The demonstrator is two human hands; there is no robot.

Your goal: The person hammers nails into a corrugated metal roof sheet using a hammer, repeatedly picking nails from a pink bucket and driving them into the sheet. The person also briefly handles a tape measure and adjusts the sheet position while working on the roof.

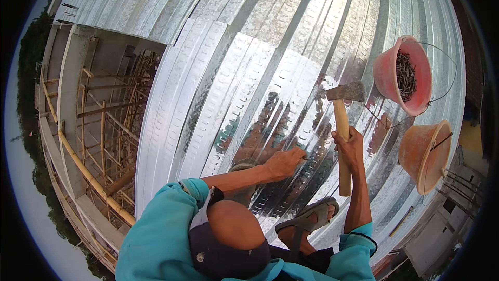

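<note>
My right hand (351,150) grips the wooden handle of a hatchet (342,125), its metal head raised above the sheeting. My left hand (285,163) is closed with the fingertips pinched low over the ribbed metal decking (260,68). Whatever sits between those fingertips is too small to make out. The shiny sheets around the hands mirror my arms and the hatchet. To the right of the hatchet, a red bucket (382,73) leans with many nails (405,76) inside.
An orange bucket (416,151) with a wire handle lies tilted near the right edge of the decking. At left the decking ends at a drop, with bamboo scaffolding (104,141) and a concrete beam (70,99) below. My sandalled foot (312,216) rests on the sheets.
</note>
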